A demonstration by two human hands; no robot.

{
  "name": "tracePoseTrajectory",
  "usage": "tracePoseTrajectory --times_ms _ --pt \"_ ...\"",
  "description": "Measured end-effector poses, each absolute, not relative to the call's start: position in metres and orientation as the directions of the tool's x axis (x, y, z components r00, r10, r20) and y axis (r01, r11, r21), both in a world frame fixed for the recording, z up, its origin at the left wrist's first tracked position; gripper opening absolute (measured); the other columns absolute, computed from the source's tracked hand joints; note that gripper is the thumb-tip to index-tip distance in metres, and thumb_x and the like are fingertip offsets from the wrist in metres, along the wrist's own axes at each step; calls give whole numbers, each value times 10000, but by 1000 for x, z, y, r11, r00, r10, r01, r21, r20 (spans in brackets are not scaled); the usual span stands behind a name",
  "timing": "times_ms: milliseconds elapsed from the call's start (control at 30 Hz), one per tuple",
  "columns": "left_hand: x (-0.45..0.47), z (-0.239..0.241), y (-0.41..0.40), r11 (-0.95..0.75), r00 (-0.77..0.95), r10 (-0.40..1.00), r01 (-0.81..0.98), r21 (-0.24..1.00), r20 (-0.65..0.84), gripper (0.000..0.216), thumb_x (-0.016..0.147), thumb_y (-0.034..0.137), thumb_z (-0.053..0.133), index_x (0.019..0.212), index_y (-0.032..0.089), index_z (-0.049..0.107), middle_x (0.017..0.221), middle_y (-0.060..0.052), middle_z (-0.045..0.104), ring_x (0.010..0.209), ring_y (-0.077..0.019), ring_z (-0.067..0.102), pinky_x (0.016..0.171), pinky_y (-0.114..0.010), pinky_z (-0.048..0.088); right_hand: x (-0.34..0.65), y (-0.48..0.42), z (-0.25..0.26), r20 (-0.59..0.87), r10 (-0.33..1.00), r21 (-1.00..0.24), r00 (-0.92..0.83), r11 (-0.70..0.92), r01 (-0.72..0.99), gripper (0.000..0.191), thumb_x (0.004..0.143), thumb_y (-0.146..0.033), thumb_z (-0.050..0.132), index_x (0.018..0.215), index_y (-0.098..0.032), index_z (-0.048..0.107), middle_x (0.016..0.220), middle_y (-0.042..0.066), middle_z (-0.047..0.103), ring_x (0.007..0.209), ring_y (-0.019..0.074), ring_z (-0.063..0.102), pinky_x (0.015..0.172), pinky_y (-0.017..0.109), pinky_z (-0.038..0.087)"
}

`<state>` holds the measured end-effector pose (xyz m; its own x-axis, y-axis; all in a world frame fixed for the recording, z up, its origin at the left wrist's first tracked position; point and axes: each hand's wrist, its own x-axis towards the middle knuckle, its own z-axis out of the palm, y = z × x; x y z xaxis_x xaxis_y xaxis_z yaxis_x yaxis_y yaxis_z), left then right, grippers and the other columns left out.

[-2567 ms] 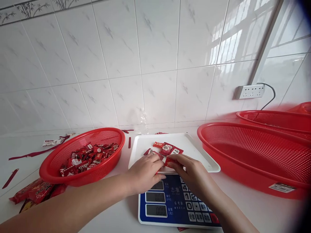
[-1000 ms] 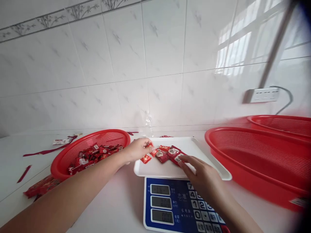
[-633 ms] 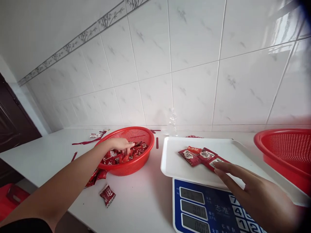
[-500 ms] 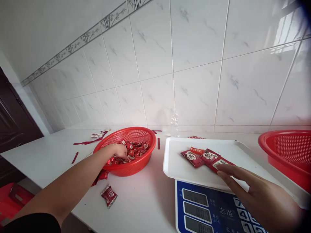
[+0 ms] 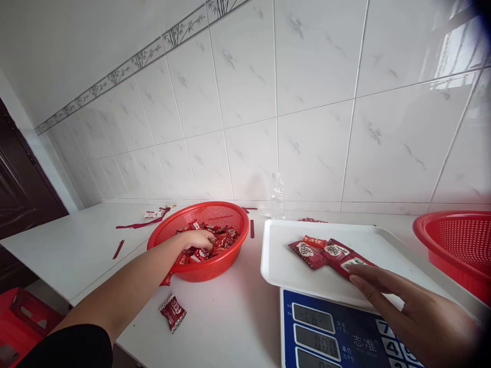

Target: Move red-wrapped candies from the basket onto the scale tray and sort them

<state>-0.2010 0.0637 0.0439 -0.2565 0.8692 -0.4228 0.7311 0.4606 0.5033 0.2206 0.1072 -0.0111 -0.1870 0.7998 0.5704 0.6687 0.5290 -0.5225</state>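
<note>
My left hand (image 5: 199,239) reaches into a red plastic basket (image 5: 205,273) of wrapped candies (image 5: 222,243). Its fingers are curled together among the candies, and whatever they grip is hidden. On a white tray (image 5: 276,260) lie several red candy packets (image 5: 307,254) and a small orange-red one (image 5: 314,242). My right hand (image 5: 414,306) hangs over the tray's near edge, its thumb and fingertips closed at the edge of a dark red packet (image 5: 353,263) with a pale label. Beneath the tray is a blue digital scale (image 5: 349,327) with number keys, partly covered by my right hand.
A single dark red candy (image 5: 173,313) lies on the white table (image 5: 226,327) before the basket. Another red basket (image 5: 452,250) stands at the right. By the tiled wall are a clear plastic bottle (image 5: 277,197) and red strips (image 5: 252,228). A red stool-like object (image 5: 26,317) is lower left.
My left hand has moved slightly right and deeper over the candies in the basket. My right hand stays at the same packet. The whole view has shifted a little.
</note>
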Motion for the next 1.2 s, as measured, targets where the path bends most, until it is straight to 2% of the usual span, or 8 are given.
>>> tracePoseTrajectory --times_ms 233,400,500,667,867,1033,1200 --pt "-211 61 59 344 -327 926 525 778 -189 275 926 304 585 1153 150 582 1084 -67 632 873 -177 642 733 -355 560 224 110 -17 584 795 -531 -165 528 663 347 805 -618 521 897 -361 735 859 29 764 409 168 545 481 315 484" --pt "-218 63 60 230 -352 933 412 882 -79 266 928 317 580 1137 152 595 1123 -71 625 921 -193 636 773 -374 553 221 106 -14 582 796 -534 -167 529 660 358 808 -626 513 889 -358 737 840 28 764 397 172 536 478 325 482" --pt "-218 64 60 212 -328 940 360 909 -90 242 923 298 590 1110 146 603 1082 -63 636 890 -182 640 755 -362 555 222 106 -11 581 799 -541 -153 520 661 417 814 -653 477 902 -342 741 851 36 767 407 175 555 484 326 493" --pt "-214 71 56 198 -324 941 297 934 -96 202 878 215 638 1065 145 603 976 -30 633 813 -151 627 738 -331 536 228 113 -8 514 827 -549 -230 523 653 439 755 -675 538 901 -332 768 845 41 774 455 194 628 462 292 514" --pt "-214 75 52 204 -330 938 271 941 -108 319 728 158 756 1022 196 636 894 10 591 751 -103 598 792 -287 499 223 113 -16 635 762 -525 -125 545 654 555 746 -774 421 863 -355 765 790 0 767 370 162 546 423 306 490" --pt "-213 79 48 212 -334 936 280 936 -112 352 689 160 780 1018 196 659 918 -12 566 794 -131 594 803 -351 541 223 111 -16 612 778 -517 -140 528 674 493 756 -731 448 860 -363 758 778 -17 758 412 167 576 477 298 496" --pt "-211 81 46 212 -331 937 301 930 -107 395 678 140 779 1047 186 644 910 -18 569 827 -133 619 862 -348 545 223 109 -11 563 814 -548 -145 499 672 453 759 -701 466 865 -367 754 812 -13 761 504 196 634 522 305 503"
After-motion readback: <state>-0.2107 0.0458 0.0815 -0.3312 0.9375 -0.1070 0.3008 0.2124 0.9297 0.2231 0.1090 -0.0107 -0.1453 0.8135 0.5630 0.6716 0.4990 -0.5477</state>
